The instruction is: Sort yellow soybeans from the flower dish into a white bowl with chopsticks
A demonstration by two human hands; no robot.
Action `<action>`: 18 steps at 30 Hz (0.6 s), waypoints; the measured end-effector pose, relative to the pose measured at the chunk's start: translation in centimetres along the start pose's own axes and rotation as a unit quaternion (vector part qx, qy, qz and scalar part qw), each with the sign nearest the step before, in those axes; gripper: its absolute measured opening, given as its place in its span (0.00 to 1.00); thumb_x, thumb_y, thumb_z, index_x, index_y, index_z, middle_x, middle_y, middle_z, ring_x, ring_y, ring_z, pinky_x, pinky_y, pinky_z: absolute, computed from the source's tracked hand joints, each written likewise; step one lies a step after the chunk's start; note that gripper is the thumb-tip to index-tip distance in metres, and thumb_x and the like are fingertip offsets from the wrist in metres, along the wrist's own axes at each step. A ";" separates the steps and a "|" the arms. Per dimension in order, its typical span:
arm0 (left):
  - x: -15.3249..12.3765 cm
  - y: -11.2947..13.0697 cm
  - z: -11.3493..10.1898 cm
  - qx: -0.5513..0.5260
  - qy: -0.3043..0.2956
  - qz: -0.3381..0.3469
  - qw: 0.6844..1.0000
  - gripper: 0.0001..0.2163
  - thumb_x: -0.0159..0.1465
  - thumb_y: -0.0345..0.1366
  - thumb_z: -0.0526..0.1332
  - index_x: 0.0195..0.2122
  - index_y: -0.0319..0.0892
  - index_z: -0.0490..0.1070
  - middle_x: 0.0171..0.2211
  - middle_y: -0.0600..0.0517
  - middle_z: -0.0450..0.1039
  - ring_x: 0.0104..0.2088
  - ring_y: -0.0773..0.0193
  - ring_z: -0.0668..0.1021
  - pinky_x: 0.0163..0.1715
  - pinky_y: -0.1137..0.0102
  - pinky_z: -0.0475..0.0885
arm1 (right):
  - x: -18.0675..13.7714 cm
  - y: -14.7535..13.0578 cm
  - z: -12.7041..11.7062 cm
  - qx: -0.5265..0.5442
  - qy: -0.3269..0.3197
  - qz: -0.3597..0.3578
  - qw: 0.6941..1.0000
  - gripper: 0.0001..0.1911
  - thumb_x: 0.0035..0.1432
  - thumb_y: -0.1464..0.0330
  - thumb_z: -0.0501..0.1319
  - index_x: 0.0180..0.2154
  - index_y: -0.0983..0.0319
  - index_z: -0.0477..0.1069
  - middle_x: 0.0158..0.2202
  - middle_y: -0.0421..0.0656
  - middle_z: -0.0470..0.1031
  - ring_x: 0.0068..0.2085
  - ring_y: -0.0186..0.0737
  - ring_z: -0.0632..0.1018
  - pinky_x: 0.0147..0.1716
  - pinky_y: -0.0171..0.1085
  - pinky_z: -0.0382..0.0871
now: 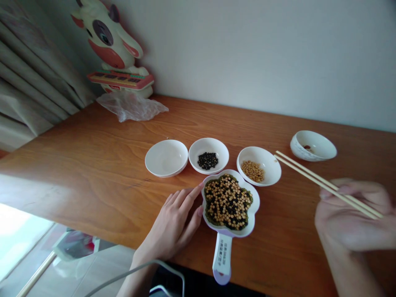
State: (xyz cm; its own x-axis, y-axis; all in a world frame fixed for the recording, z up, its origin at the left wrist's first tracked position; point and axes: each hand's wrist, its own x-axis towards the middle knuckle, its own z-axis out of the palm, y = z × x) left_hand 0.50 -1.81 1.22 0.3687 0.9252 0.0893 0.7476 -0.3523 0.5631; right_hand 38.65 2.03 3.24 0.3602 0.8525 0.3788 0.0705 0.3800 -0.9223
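Observation:
My left hand (pixel 177 220) lies on the table with its fingers stretched out, index fingertip and thumb against the left rim of a flower-shaped white scoop (pixel 255 208). Mixed dark and yellow beans (pixel 229 202), with small green ones at the edges, fill the scoop. Its labelled handle (pixel 222 258) points towards me. In my right hand (pixel 355 214), raised on the right and slightly blurred, is a pair of chopsticks (pixel 318 180). Their tips hover close to the right rim of a white bowl (pixel 268 167) with yellow beans (pixel 253 170) inside; nothing shows between them.
Black beans (pixel 208 160) lie in a middle white bowl (pixel 223 152); left of it stands another white bowl (pixel 167 158). A patterned bowl (pixel 321 146) holding small brown bits is at back right. A plastic bag (pixel 133 107) and cow toy (pixel 116 45) stand back left. A cable (pixel 139 268) crosses my left forearm.

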 end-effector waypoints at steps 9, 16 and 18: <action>0.0 0.0 0.1 -0.003 0.007 0.003 1.000 0.27 0.77 0.40 0.53 0.76 0.50 0.50 0.64 0.44 0.70 0.61 0.49 0.74 0.63 0.51 0.69 | 0.0 -1.0 0.7 0.068 0.095 -0.069 0.991 0.33 0.75 0.54 0.44 0.25 0.57 0.77 0.25 0.44 0.63 0.31 0.46 0.73 0.35 0.49 0.60; -0.1 -0.1 0.1 -0.002 -0.004 0.000 1.000 0.28 0.77 0.40 0.53 0.76 0.51 0.48 0.65 0.44 0.69 0.61 0.50 0.73 0.63 0.51 0.69 | -1.0 -0.9 2.6 0.075 -0.046 0.029 0.996 0.36 0.72 0.46 0.43 0.24 0.56 0.77 0.22 0.46 0.62 0.29 0.48 0.67 0.34 0.51 0.58; -0.1 -0.2 0.1 -0.002 -0.004 0.000 1.000 0.28 0.77 0.40 0.53 0.76 0.50 0.48 0.63 0.43 0.70 0.60 0.50 0.74 0.62 0.51 0.70 | -1.8 -0.7 3.4 0.067 -0.097 0.035 0.992 0.37 0.71 0.44 0.42 0.26 0.55 0.78 0.22 0.47 0.65 0.29 0.48 0.67 0.35 0.50 0.59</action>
State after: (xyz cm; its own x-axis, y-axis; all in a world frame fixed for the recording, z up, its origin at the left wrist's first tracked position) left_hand 0.39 -1.83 1.04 0.3739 0.9238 0.0822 0.7449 -0.3519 0.5669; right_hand 34.84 1.48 3.44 0.1725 0.9267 0.3338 -0.0768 0.3505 -0.9334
